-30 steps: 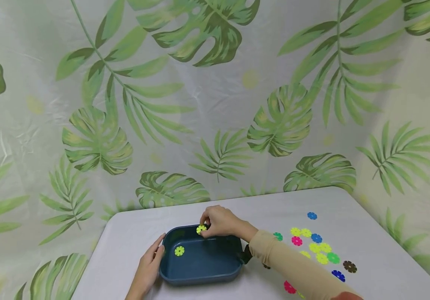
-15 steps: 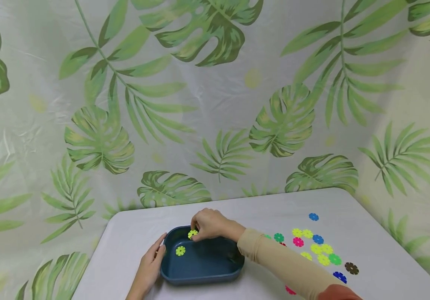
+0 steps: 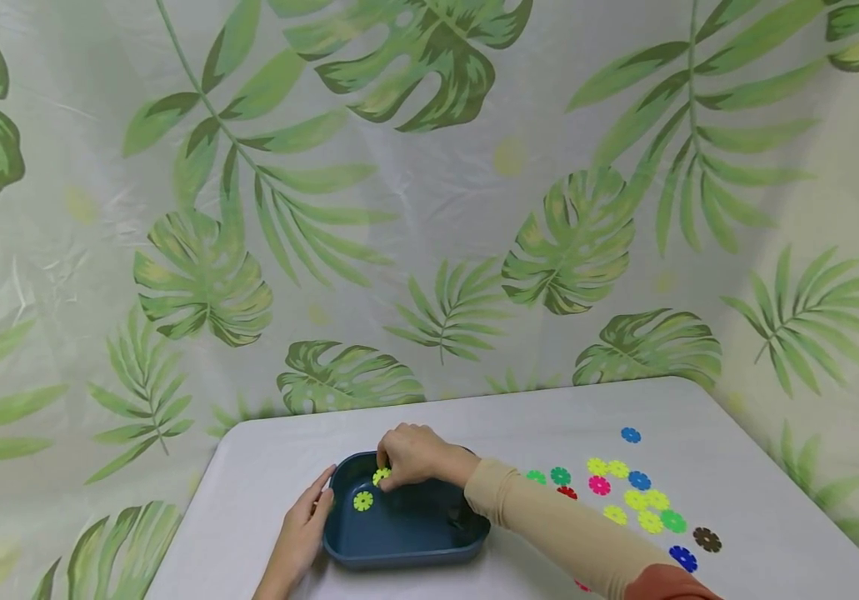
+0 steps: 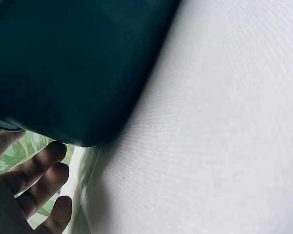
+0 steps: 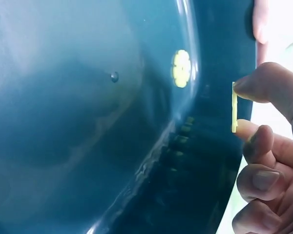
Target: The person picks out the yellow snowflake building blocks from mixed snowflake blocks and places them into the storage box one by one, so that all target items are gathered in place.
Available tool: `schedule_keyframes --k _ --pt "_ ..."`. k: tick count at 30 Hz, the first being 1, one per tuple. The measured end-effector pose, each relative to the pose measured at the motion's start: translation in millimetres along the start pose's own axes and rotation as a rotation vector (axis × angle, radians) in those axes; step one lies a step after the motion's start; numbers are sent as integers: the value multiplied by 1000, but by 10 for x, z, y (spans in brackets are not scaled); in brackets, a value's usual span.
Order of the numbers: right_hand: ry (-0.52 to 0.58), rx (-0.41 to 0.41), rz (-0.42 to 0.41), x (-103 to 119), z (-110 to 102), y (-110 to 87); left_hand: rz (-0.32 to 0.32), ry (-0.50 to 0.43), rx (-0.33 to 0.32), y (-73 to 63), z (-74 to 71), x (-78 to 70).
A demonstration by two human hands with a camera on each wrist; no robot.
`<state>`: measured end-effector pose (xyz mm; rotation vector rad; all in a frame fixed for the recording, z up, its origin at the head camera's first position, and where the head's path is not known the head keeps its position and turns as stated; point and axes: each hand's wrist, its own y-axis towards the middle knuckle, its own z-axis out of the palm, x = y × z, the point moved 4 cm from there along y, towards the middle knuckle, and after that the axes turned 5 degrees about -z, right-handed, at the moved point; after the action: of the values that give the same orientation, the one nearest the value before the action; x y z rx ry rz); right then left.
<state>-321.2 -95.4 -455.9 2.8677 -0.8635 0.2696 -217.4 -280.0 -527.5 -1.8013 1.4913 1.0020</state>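
Between thumb and finger, my right hand (image 3: 416, 456) pinches a yellow notched plastic disc (image 3: 381, 476) by its edges. In the right wrist view the pinched disc (image 5: 234, 107) appears edge-on, over the wall of a dark blue rectangular tub (image 3: 407, 554). Another yellow disc (image 3: 363, 501) lies flat on the tub's floor, toward its left end. Against the tub's left side rests my left hand (image 3: 303, 523), its fingers extended along the outside. The left wrist view has its spread, fairly straight fingers (image 4: 56, 175) beside the tub's wall (image 4: 78, 73).
Several notched discs lie scattered on the white table (image 3: 549, 425) to the right, among them a pink disc (image 3: 599, 485), a brown disc (image 3: 707, 539) and a dark blue disc (image 3: 683, 558). My right forearm (image 3: 556, 525) crosses in front of some. Leaf-printed sheeting (image 3: 429, 208) hangs behind.
My right hand has moved left and lower into the tub with the pinched yellow disc, closer to the disc lying there. My left hand has stayed at the tub's side.
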Motion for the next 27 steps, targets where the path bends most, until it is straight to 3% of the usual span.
schedule_keyframes --k 11,27 --pt "-39 56 6 34 93 84 19 -13 -5 -8 -2 -11" --pt "-22 125 54 45 291 151 0 -10 -1 -2 9 7"
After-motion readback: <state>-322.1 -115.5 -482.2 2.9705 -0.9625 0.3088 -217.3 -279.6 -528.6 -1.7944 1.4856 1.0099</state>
